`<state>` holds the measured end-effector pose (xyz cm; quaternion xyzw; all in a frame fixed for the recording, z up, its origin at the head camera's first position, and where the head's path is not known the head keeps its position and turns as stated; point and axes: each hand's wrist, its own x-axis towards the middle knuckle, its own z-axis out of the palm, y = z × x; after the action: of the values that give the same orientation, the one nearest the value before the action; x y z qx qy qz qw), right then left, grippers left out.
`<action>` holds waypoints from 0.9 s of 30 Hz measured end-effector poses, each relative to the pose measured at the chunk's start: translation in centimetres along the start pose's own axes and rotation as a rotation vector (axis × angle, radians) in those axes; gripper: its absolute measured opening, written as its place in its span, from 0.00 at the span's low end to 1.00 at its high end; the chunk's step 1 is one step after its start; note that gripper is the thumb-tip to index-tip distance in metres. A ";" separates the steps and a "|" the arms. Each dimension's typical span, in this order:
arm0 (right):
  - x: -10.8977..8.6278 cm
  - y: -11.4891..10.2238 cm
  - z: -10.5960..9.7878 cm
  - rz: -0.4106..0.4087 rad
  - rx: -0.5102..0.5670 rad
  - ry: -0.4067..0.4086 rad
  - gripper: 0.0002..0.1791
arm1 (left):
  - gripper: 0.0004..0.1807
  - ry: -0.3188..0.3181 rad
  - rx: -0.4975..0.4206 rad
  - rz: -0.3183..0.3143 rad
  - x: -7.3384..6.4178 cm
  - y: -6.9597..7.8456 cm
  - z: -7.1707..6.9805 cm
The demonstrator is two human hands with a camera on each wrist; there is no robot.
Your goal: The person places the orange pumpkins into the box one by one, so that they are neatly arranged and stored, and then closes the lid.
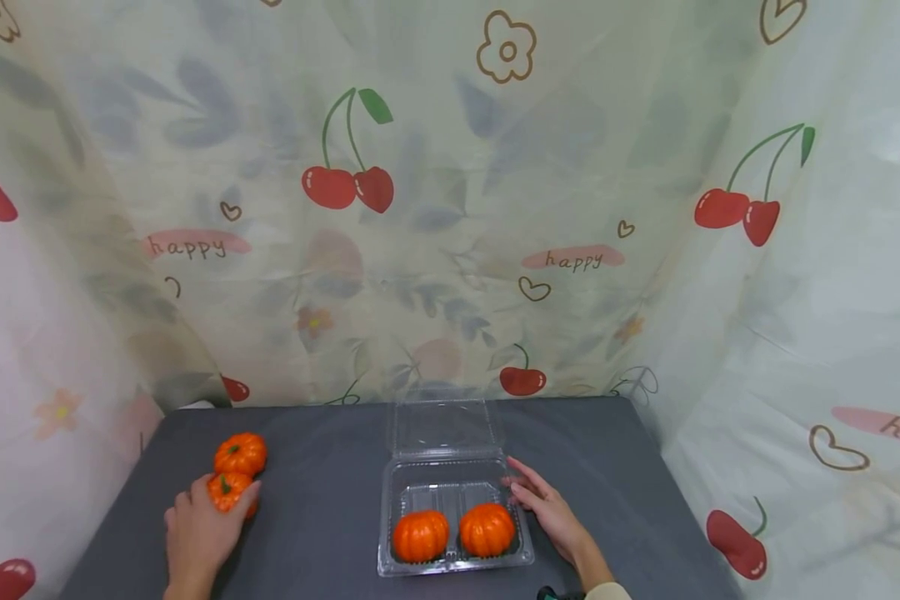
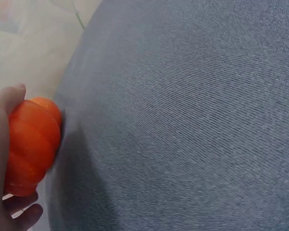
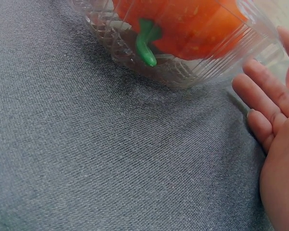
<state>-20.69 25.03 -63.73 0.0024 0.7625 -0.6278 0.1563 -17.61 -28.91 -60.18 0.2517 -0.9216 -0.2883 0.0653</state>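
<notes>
Orange pumpkin [image 1: 235, 493] fills the grasping left hand [image 1: 202, 531]; a clear box [image 1: 452, 498] lies beside the relaxed right hand [image 1: 557, 515].

Right hand [image 1: 551, 510] and left hand [image 1: 201, 529]: bare. Right sleeve [image 1: 609, 592]: cream, ending behind the hand. Adjacent device [image 1: 549, 594]: black, with a small green area, mostly cut off by the head view's lower edge.

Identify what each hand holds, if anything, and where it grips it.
The left hand holds the nearer loose pumpkin by its sides, between thumb and fingers. The right hand is beside the clear container, apparently gripping nothing.
</notes>
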 end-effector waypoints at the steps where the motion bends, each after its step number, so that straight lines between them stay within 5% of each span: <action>1: 0.0 0.0 0.0 0.001 0.001 0.001 0.32 | 0.59 0.015 -0.011 0.004 0.0 0.2 -0.1; 13: -0.3 -0.2 0.1 0.007 0.003 0.006 0.32 | 0.58 0.004 -0.140 0.005 -0.4 2.6 -1.3; 22: -0.3 -0.4 0.1 0.005 0.010 0.001 0.33 | 0.54 0.045 -0.199 0.182 -0.5 3.6 -1.5; 27: -0.4 -0.4 0.1 0.008 0.008 -0.005 0.33 | 0.57 -0.007 -0.236 0.191 -0.5 4.4 -1.7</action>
<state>-20.40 24.93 -63.29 0.0045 0.7595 -0.6303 0.1608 -18.62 -26.40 -56.25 0.1523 -0.9013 -0.3880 0.1184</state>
